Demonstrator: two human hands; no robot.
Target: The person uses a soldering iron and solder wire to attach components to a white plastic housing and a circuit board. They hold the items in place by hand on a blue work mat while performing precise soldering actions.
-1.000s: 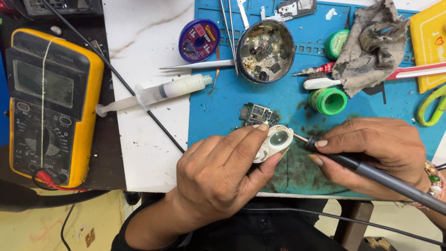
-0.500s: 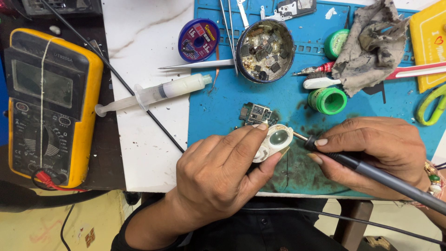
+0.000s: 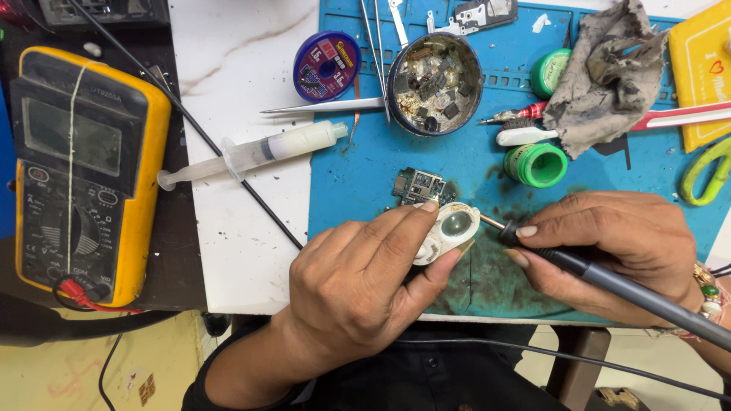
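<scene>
The left hand [image 3: 358,281] pinches a small white loupe [image 3: 449,230] between thumb and forefinger, its round lens turned up, just in front of a small circuit board [image 3: 419,186] that lies on the blue mat [image 3: 358,175]. The right hand [image 3: 609,243] is closed in a pen-like grip round a dark soldering iron [image 3: 609,281], whose thin tip points left and comes right up to the rim of the loupe; whether it touches cannot be told. Against the pictures of a second and half a second ago almost nothing has moved: both hands keep the same hold and the same place, and the tip sits at the same spot beside the loupe, which reads as steady, fine work carried on at one point rather than a shift to another thing. Around them on the worktop [image 3: 244,91] lie a syringe [image 3: 259,152] of pale paste, a blue solder spool [image 3: 326,67], tweezers [image 3: 327,106], and a round tin [image 3: 435,82] full of tiny parts. Further right stand two green pots [image 3: 537,165], a grey rag [image 3: 601,76] and a white brush [image 3: 525,135], with green scissors [image 3: 704,171] at the edge. A yellow multimeter [image 3: 84,167] rests well apart on the left.
</scene>
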